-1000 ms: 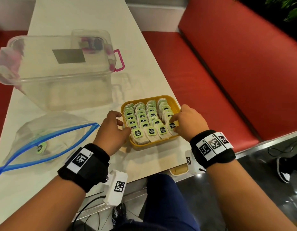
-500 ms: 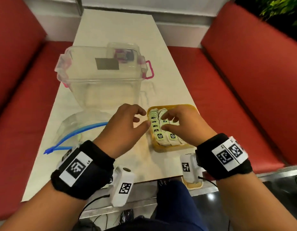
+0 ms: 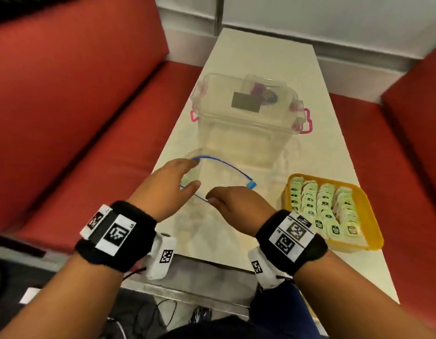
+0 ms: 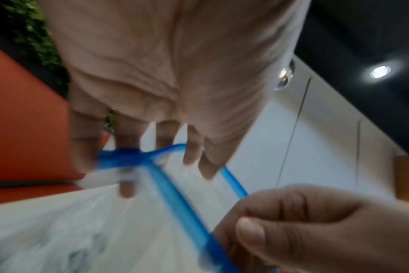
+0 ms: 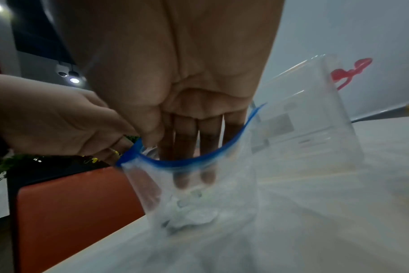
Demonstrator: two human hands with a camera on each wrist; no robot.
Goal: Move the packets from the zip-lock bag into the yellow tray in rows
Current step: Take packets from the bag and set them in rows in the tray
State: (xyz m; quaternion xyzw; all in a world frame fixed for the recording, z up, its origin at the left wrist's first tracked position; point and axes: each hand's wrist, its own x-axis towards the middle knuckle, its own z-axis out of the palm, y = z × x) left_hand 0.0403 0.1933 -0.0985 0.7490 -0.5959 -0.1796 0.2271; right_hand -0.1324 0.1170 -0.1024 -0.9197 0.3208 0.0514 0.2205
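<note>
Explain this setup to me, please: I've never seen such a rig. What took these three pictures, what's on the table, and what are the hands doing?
No machine here: a person wears three cameras. The head view looks down at both hands; each wrist view looks along one hand toward its fingers. The black wristbands with printed squares carry the wrist cameras.

On the table sit a lidded clear box, a yellow tray filled with rows of green packets, and a zip-lock bag with a blue rim.

The left hand touches the far part of the bag's rim. The right hand pinches the near part, with its fingers reaching into the bag's mouth. At least one packet seems to lie inside, though it is blurred.
</note>
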